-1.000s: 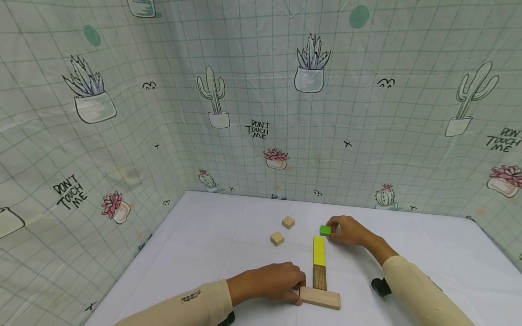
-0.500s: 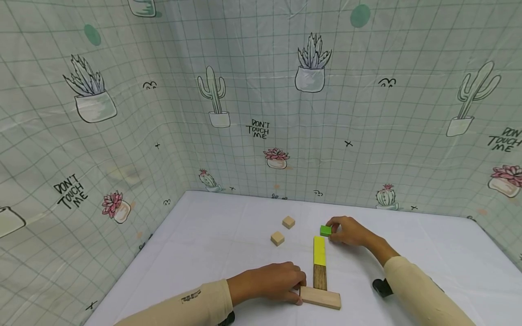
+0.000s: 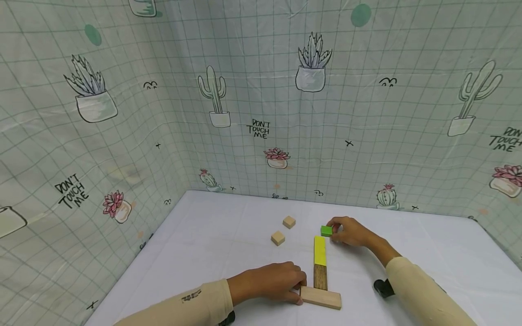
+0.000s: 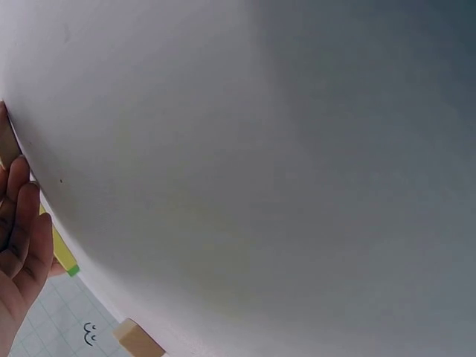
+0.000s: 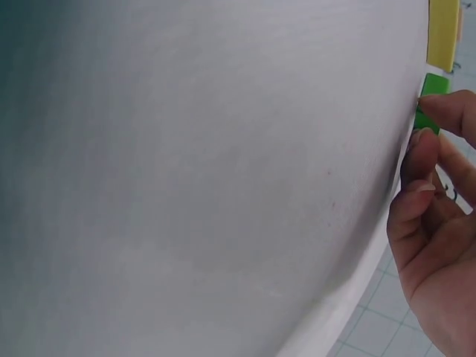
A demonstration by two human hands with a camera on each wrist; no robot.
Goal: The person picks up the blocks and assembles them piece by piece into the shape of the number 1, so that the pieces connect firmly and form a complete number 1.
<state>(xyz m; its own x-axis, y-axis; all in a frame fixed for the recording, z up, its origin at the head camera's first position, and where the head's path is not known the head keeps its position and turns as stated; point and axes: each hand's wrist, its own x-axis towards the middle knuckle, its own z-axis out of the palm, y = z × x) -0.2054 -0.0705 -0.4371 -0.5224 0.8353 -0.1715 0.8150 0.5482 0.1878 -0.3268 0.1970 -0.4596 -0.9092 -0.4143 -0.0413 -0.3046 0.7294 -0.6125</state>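
Observation:
My right hand (image 3: 351,231) pinches a small green block (image 3: 326,231) between thumb and fingers, just beyond the far end of a yellow block (image 3: 320,250). A narrow gap shows between green and yellow in the right wrist view. End to end with the yellow one lies a dark-grained brown block (image 3: 320,277). Its near end meets a flat light wooden plank (image 3: 321,298) laid crosswise, forming a T. At the plank's left end, my left hand (image 3: 277,281) holds it between thumb and curled fingers.
Two small plain wooden blocks, one nearer (image 3: 278,238) and one farther (image 3: 289,222), lie left of the row on the white tabletop (image 3: 220,235). A cactus-printed cloth (image 3: 244,90) hangs behind the table and along its left side.
Nearly everything holds still. Both hands keep their places on the plank and the green block, with only a slight shift of the whole head view.

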